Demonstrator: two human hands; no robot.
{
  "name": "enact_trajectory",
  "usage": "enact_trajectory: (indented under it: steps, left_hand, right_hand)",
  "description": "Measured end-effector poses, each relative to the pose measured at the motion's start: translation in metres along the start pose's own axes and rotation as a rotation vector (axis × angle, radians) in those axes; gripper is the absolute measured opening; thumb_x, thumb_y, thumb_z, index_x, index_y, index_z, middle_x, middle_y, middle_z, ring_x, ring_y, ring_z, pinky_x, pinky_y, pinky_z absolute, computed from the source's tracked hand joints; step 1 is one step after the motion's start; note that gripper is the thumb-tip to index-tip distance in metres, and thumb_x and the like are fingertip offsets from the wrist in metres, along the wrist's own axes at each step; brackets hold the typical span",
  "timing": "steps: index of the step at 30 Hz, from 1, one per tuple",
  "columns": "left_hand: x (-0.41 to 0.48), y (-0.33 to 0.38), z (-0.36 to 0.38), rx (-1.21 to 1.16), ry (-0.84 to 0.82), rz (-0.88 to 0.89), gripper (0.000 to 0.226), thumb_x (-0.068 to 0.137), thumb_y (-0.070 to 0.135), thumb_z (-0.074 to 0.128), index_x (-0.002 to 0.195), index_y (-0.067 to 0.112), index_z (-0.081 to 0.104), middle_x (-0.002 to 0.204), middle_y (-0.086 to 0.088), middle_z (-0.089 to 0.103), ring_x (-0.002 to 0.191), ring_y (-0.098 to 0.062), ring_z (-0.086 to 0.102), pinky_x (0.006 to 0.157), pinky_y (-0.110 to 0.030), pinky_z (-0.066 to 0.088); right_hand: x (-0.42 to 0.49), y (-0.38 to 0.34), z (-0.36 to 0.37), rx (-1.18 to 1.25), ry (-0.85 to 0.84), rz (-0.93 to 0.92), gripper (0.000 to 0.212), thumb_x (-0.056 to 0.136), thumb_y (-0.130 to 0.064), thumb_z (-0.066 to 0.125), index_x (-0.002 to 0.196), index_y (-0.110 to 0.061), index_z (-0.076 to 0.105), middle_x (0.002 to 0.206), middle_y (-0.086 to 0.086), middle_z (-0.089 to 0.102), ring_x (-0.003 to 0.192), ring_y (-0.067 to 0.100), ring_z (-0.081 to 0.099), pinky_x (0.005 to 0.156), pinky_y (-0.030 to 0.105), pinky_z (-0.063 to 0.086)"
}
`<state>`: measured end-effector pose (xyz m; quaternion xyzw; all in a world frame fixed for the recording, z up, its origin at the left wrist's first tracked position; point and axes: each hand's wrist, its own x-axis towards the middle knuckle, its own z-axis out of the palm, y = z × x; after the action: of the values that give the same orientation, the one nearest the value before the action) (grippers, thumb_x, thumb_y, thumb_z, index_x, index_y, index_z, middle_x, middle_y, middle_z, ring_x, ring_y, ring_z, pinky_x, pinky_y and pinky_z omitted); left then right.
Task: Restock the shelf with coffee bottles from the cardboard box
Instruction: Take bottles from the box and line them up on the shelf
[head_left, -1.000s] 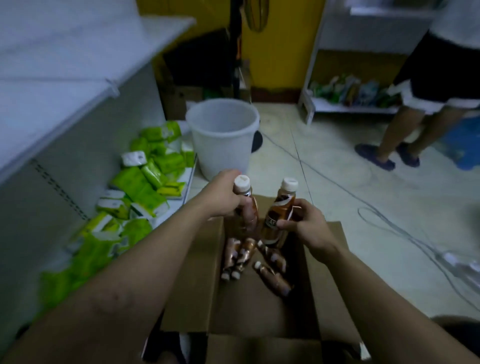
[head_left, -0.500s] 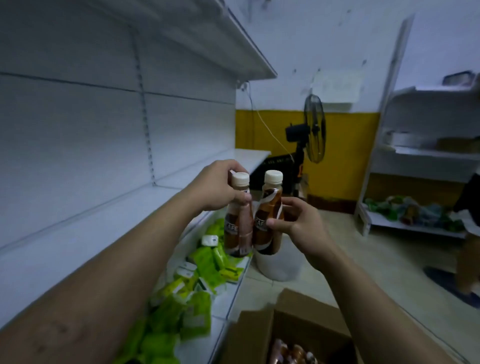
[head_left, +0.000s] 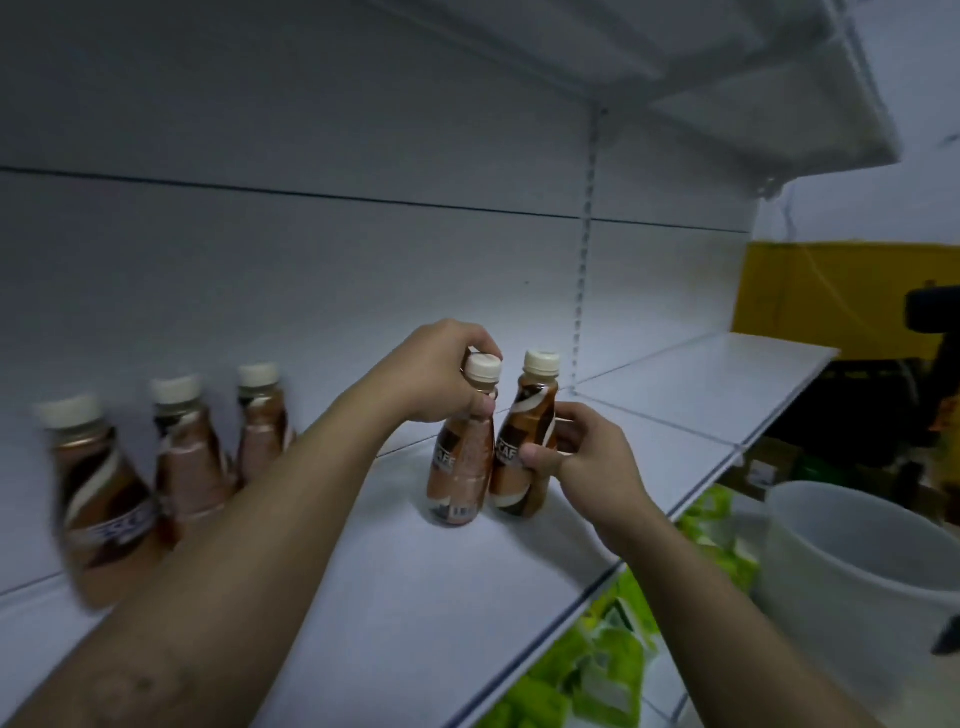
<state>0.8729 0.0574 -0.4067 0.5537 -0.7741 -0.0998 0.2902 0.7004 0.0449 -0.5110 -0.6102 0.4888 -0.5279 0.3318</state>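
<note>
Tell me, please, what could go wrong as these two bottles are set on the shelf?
The left hand grips its bottle only near the cap, so it could tip on release. That bottle sits against the right hand's bottle, so one could topple the other. Both are near the shelf front edge.

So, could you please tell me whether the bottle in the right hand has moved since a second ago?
Yes. The bottle in the right hand rose from the cardboard box up to the white shelf.

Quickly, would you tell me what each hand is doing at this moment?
Left hand: closed around the neck of the left coffee bottle.
Right hand: closed on the body of the right coffee bottle.
</note>
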Motion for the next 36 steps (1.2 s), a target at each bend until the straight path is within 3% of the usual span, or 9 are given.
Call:
enact_trajectory:
  steps: [4, 10, 14, 20, 23, 27, 31, 33, 36]
  left_hand:
    - [-0.003, -0.032, -0.011, 0.068, 0.078, -0.078, 0.048, 0.071, 0.014, 0.082, 0.115, 0.022, 0.064, 0.112, 0.0, 0.065, 0.094, -0.019, 0.061, 0.082, -0.036, 0.053]
    - [0.007, -0.064, -0.03, 0.258, 0.07, -0.108, 0.048, 0.079, 0.012, 0.075, 0.121, 0.028, 0.06, 0.124, 0.001, 0.059, 0.11, -0.018, 0.056, 0.084, -0.03, 0.045]
    - [0.006, -0.079, -0.047, 0.336, 0.041, -0.158, 0.045, 0.075, 0.014, 0.079, 0.114, 0.028, 0.063, 0.11, 0.002, 0.062, 0.095, -0.018, 0.058, 0.078, -0.031, 0.047]
    - [0.006, -0.086, -0.058, 0.477, 0.047, -0.214, 0.043, 0.075, 0.013, 0.078, 0.114, 0.026, 0.065, 0.112, -0.001, 0.063, 0.1, -0.022, 0.057, 0.086, -0.037, 0.047]
    - [0.006, -0.085, -0.06, 0.54, 0.064, -0.238, 0.041, 0.073, 0.02, 0.08, 0.11, 0.026, 0.065, 0.11, -0.002, 0.063, 0.106, -0.024, 0.056, 0.1, -0.046, 0.041]
    - [0.007, -0.084, -0.064, 0.503, 0.017, -0.308, 0.037, 0.076, 0.02, 0.079, 0.11, 0.022, 0.064, 0.106, -0.004, 0.063, 0.097, -0.024, 0.057, 0.087, -0.04, 0.046]
    - [0.009, -0.085, -0.061, 0.618, 0.088, -0.31, 0.031, 0.077, 0.03, 0.077, 0.105, 0.024, 0.065, 0.104, -0.004, 0.064, 0.092, -0.026, 0.058, 0.085, -0.039, 0.041]
    - [0.01, -0.086, -0.061, 0.594, 0.094, -0.302, 0.028, 0.076, 0.028, 0.078, 0.102, 0.024, 0.067, 0.098, -0.004, 0.065, 0.086, -0.025, 0.059, 0.079, -0.037, 0.047]
    - [0.007, -0.086, -0.062, 0.562, 0.098, -0.293, 0.029, 0.071, 0.024, 0.082, 0.097, 0.025, 0.069, 0.097, -0.003, 0.067, 0.086, -0.024, 0.06, 0.077, -0.035, 0.048]
  right_hand:
    - [0.011, 0.002, 0.037, -0.008, -0.074, -0.003, 0.045, 0.075, -0.005, 0.077, 0.115, -0.02, 0.063, 0.107, -0.002, 0.072, 0.104, 0.02, 0.067, 0.094, 0.048, 0.053]
    - [0.03, -0.001, 0.074, -0.098, -0.16, -0.046, 0.041, 0.078, -0.012, 0.076, 0.114, -0.023, 0.062, 0.108, -0.005, 0.071, 0.104, 0.016, 0.065, 0.094, 0.039, 0.052]
    - [0.044, -0.006, 0.1, -0.139, -0.2, -0.069, 0.034, 0.083, -0.012, 0.072, 0.107, -0.029, 0.056, 0.102, -0.007, 0.068, 0.098, 0.015, 0.064, 0.086, 0.029, 0.05]
    - [0.062, -0.01, 0.132, -0.156, -0.257, -0.059, 0.039, 0.082, -0.015, 0.073, 0.116, -0.025, 0.057, 0.105, -0.001, 0.068, 0.1, 0.022, 0.065, 0.093, 0.048, 0.053]
    - [0.065, -0.007, 0.137, -0.135, -0.262, -0.065, 0.041, 0.083, -0.015, 0.072, 0.12, -0.024, 0.058, 0.096, -0.005, 0.065, 0.094, 0.019, 0.064, 0.092, 0.046, 0.053]
    - [0.07, -0.011, 0.14, -0.14, -0.316, -0.027, 0.041, 0.085, -0.014, 0.071, 0.121, -0.024, 0.054, 0.108, 0.001, 0.065, 0.103, 0.023, 0.063, 0.094, 0.046, 0.052]
    - [0.073, -0.012, 0.138, -0.096, -0.356, 0.024, 0.045, 0.082, -0.014, 0.074, 0.122, -0.024, 0.055, 0.113, 0.007, 0.064, 0.106, 0.028, 0.062, 0.092, 0.051, 0.053]
    - [0.067, -0.006, 0.137, -0.101, -0.31, -0.022, 0.048, 0.083, -0.019, 0.073, 0.127, -0.028, 0.055, 0.112, 0.0, 0.065, 0.105, 0.022, 0.063, 0.094, 0.046, 0.053]
    - [0.055, 0.002, 0.134, -0.141, -0.321, -0.131, 0.061, 0.083, -0.018, 0.074, 0.137, -0.032, 0.049, 0.105, -0.018, 0.06, 0.097, 0.003, 0.059, 0.083, 0.016, 0.047]
